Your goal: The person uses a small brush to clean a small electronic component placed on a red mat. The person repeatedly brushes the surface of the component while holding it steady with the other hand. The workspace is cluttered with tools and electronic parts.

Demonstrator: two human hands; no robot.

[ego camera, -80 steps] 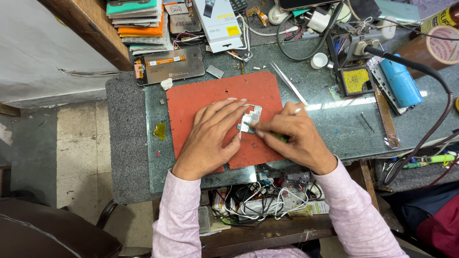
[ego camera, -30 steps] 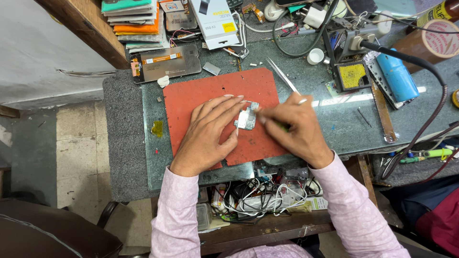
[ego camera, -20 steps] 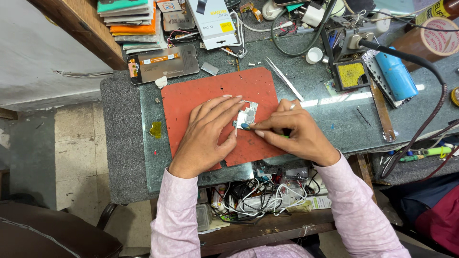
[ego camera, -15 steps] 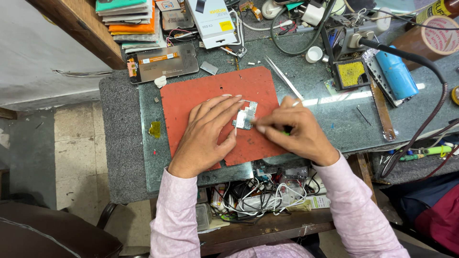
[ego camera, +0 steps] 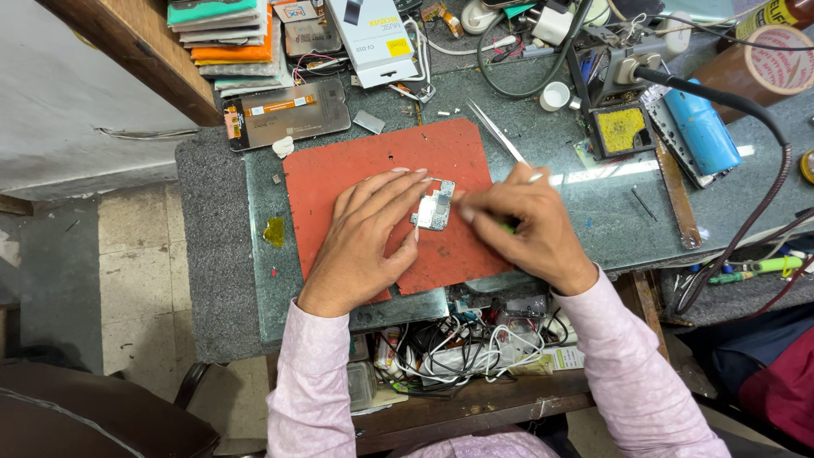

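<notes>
A small silver circuit board (ego camera: 434, 205) lies on a red-orange work mat (ego camera: 339, 170) on the glass-topped bench. My left hand (ego camera: 365, 237) rests flat on the mat, its fingertips pressing on the board's left edge. My right hand (ego camera: 526, 225) is closed around a thin tool with a green handle (ego camera: 507, 227), whose tip points at the board's right side. The tool's tip is hidden behind my fingers.
Metal tweezers (ego camera: 496, 131) lie at the mat's upper right. An opened phone (ego camera: 284, 114) sits at upper left beside stacked boxes (ego camera: 225, 38). A yellow sponge holder (ego camera: 621, 129), a blue cylinder (ego camera: 699, 127), a tape roll (ego camera: 759, 72) and cables crowd the right. Wires fill the shelf below.
My right hand has shifted slightly along the board's right side with the tool. My left hand stays pressed on the board, which has barely moved.
</notes>
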